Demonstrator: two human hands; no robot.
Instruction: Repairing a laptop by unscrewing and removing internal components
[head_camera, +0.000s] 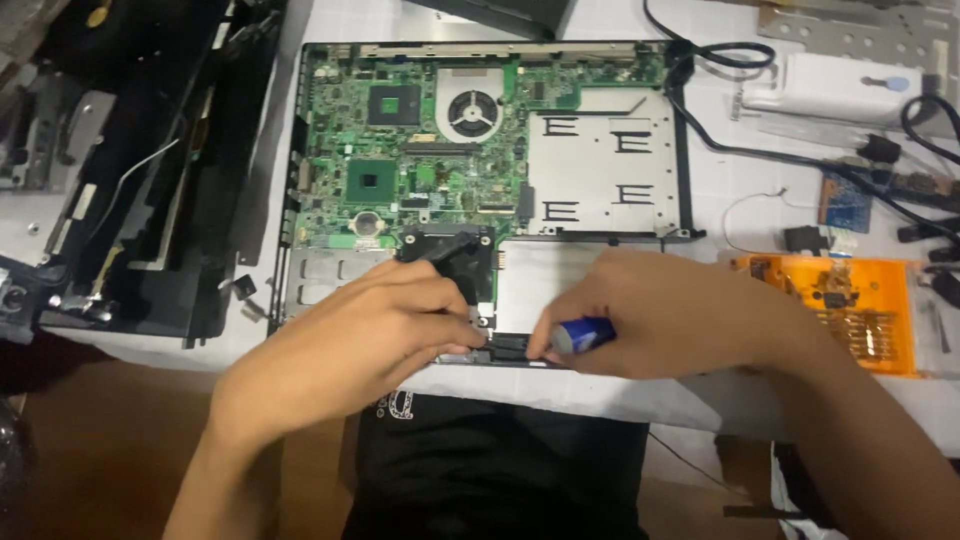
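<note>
On the table, orange tray (895, 300) of screws (860, 330), right hand (680, 310) gripping screwdriver (582, 333)

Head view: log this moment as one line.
left hand: on laptop base front edge | right hand: holds blue-handled screwdriver | green motherboard: exposed

Left hand (375, 325) curled palm-down, right hand (655, 315) fisted, fingertips nearly meeting, forearms converging

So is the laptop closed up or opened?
Opened. The laptop lies with its cover off: the green circuit board and round fan show bare.
</note>
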